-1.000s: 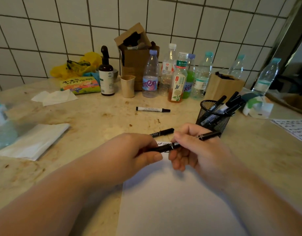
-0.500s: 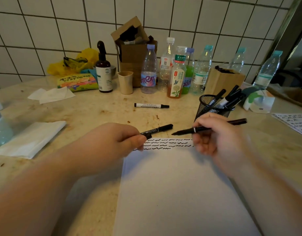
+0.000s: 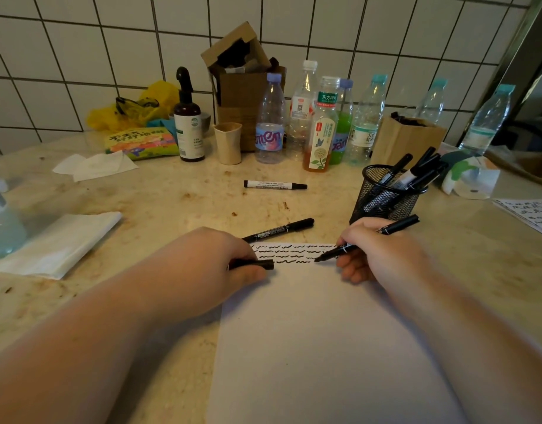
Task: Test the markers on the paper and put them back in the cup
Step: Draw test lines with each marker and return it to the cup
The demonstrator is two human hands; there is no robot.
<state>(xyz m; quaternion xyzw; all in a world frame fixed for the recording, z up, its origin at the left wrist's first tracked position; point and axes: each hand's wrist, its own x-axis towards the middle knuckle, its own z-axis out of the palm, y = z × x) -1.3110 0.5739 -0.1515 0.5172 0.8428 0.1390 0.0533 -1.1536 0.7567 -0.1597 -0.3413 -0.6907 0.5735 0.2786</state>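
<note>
Lowered, right hand sets slim marker tip on smooth paper.

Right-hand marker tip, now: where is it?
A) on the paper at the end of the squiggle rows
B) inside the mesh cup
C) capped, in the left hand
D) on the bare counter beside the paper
A: the right hand holds the uncapped marker with its tip down on the paper, at the right end of the lowest squiggle rows; the mesh cup stands behind the hand.
</note>
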